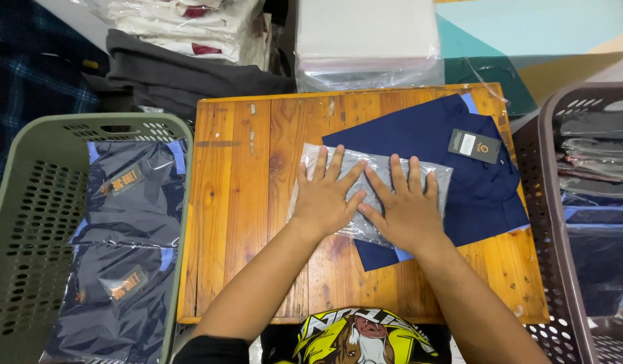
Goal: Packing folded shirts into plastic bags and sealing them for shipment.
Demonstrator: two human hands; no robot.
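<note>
A folded navy shirt (432,145) with a dark hang tag (473,146) lies tilted on a small wooden table (244,202). A clear plastic bag (379,167) lies flat over the shirt's left part. My left hand (327,195) rests palm down on the bag's left half, fingers spread. My right hand (403,207) presses flat beside it on the bag, over the shirt's lower corner. Neither hand grips anything.
A green basket (15,222) at the left holds bagged navy shirts. A dark basket (554,155) at the right holds more bagged dark garments. Behind the table are a stack of clear bags (365,40), folded dark cloth (183,74) and bagged white garments (190,23).
</note>
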